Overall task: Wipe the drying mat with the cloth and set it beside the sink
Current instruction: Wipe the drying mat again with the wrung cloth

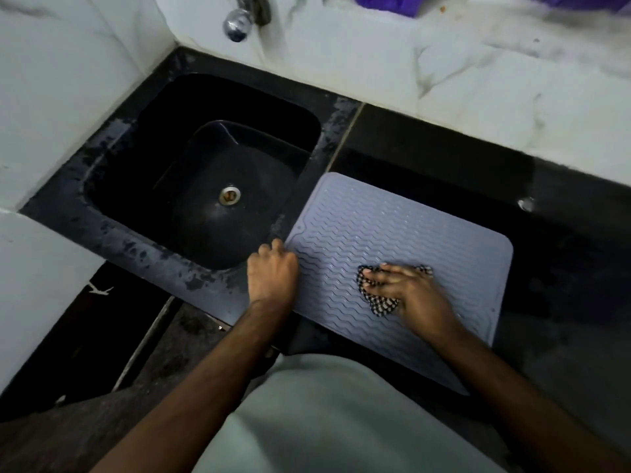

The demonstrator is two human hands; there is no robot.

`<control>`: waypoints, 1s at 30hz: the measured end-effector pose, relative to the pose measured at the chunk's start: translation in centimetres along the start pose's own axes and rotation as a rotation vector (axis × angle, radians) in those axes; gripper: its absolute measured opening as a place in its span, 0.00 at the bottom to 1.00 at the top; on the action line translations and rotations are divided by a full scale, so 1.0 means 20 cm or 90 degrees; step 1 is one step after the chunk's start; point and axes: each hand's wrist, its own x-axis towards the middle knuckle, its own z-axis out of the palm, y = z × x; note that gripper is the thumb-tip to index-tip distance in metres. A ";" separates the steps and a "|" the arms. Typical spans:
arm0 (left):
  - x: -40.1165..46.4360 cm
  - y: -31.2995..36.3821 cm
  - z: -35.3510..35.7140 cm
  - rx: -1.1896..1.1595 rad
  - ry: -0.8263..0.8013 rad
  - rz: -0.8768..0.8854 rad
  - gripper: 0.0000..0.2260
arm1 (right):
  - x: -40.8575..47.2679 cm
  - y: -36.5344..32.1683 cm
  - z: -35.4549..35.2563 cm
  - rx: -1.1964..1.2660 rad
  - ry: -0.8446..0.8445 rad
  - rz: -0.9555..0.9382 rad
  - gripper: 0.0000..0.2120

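A pale grey drying mat (392, 230) with wavy ridges lies flat on the black counter, just right of the sink (143, 233). My right hand (406, 291) presses a black-and-white checked cloth (379, 303) onto the mat's near middle, fingers spread over it. My left hand (273, 271) rests at the mat's left edge, fingers curled on the corner nearest the sink. Most of the cloth is hidden under my right hand.
The black sink basin has a metal drain (230, 195) and a chrome tap (244, 18) above its far side. White marbled wall tiles (444, 73) run behind the counter. The dark counter (563, 233) extends to the right of the mat. Something purple (386, 3) lies at the top.
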 end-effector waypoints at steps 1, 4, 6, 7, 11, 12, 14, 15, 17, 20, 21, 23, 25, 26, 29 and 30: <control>0.00 0.02 -0.01 0.016 -0.008 -0.001 0.13 | -0.02 0.01 0.00 -0.011 0.001 0.003 0.34; 0.04 0.09 -0.04 0.024 0.035 0.032 0.16 | -0.04 0.00 0.04 0.011 0.022 0.020 0.29; 0.08 0.18 -0.06 -0.046 0.066 0.140 0.24 | -0.02 -0.02 0.05 0.048 0.040 0.038 0.27; 0.09 0.25 -0.07 -0.117 0.048 0.195 0.26 | -0.02 -0.02 0.06 0.047 0.052 0.040 0.25; 0.07 0.40 -0.03 -0.145 0.014 0.217 0.26 | -0.08 0.01 0.08 -0.035 0.092 -0.013 0.19; 0.07 0.41 -0.02 -0.124 0.019 0.208 0.26 | -0.11 0.04 0.08 -0.053 0.090 -0.014 0.19; 0.08 0.45 -0.02 -0.111 0.001 0.193 0.30 | -0.20 0.11 0.07 -0.057 0.115 0.013 0.18; 0.08 0.47 -0.03 -0.105 -0.013 0.186 0.33 | -0.26 0.16 0.07 -0.052 0.135 0.033 0.17; 0.07 0.53 -0.04 -0.065 -0.030 0.168 0.39 | -0.38 0.23 0.05 -0.055 0.160 0.072 0.15; 0.04 0.57 -0.04 -0.034 -0.044 0.150 0.43 | -0.50 0.27 0.02 -0.068 0.179 0.159 0.15; 0.04 0.58 -0.04 -0.037 -0.045 0.152 0.43 | -0.53 0.26 0.01 -0.058 0.194 0.205 0.15; 0.05 0.58 -0.05 -0.044 -0.050 0.151 0.44 | -0.55 0.23 0.00 -0.034 0.214 0.318 0.14; 0.04 0.58 -0.07 -0.041 -0.053 0.150 0.44 | -0.58 0.15 0.01 -0.042 0.211 0.441 0.17; 0.04 0.58 -0.07 -0.042 -0.051 0.152 0.44 | -0.60 0.11 0.00 -0.052 0.205 0.485 0.18; 0.03 0.58 -0.08 -0.041 -0.062 0.151 0.43 | -0.61 0.02 -0.02 0.017 0.203 0.540 0.24; 0.02 0.58 -0.08 -0.041 -0.063 0.153 0.43 | -0.61 -0.01 -0.04 0.070 0.236 0.547 0.27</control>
